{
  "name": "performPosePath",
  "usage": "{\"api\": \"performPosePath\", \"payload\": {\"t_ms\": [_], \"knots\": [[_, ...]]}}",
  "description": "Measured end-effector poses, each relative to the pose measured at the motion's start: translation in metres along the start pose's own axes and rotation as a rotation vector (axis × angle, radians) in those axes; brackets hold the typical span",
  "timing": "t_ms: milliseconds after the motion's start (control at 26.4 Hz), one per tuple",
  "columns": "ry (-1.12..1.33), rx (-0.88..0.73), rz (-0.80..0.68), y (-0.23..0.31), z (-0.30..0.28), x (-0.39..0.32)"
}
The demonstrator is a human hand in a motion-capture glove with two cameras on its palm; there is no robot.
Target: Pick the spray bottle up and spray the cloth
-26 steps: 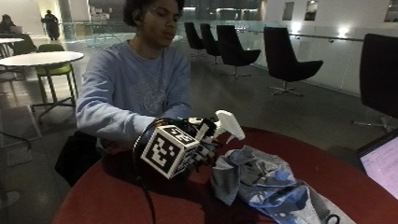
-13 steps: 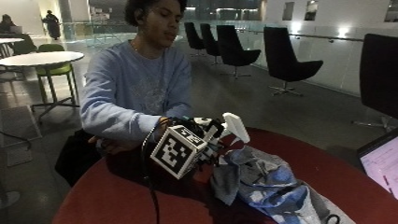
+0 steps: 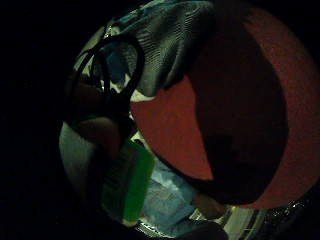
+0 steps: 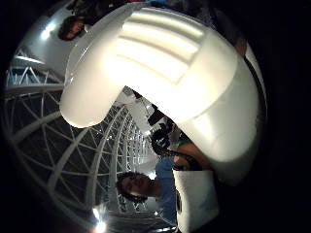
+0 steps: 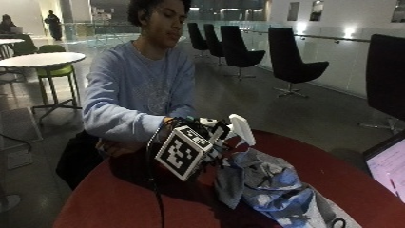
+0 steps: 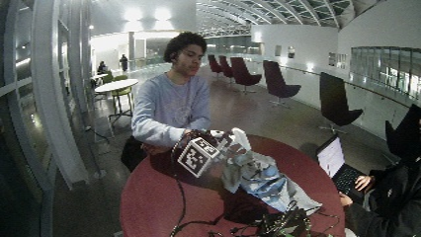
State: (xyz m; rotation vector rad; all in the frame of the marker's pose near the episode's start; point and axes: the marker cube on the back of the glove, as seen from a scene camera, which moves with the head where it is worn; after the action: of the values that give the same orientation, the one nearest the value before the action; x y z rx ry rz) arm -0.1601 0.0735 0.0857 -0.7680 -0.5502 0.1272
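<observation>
In the outside view my gloved right hand [image 5: 204,132] grips the spray bottle, whose white spray head [image 5: 241,129] sticks up and leans toward the cloth. The crumpled blue and white cloth [image 5: 273,189] lies on the red round table [image 5: 114,204], just beside and below the spray head. The little finger side palm view shows the bottle's green body with a label [image 3: 131,184] close to the palm, above the table [image 3: 175,125] and the cloth [image 3: 172,45]. The white spray head [image 4: 160,73] fills the thumb side palm view. In the wide outside view the hand [image 6: 209,142] holds the bottle over the cloth [image 6: 263,180].
The person's bare left hand [image 5: 120,147] rests at the table's far edge. An open laptop [image 5: 387,166] stands at the right edge, with another person's hands on it [image 6: 360,181]. Cables [image 6: 276,224] lie at the table's near edge.
The hand with the bottle has shifted slightly toward the cloth, then stayed almost still. The cloth has not moved.
</observation>
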Motion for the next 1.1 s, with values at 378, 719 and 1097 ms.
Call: {"api": "performPosePath", "payload": {"t_ms": [378, 719, 1097], "knots": [[-0.005, -0.014, -0.012, -0.001, 0.003, -0.001], [-0.017, -0.011, -0.018, 0.000, 0.005, -0.003], [-0.017, 0.073, -0.129, 0.011, 0.016, -0.016]]}}
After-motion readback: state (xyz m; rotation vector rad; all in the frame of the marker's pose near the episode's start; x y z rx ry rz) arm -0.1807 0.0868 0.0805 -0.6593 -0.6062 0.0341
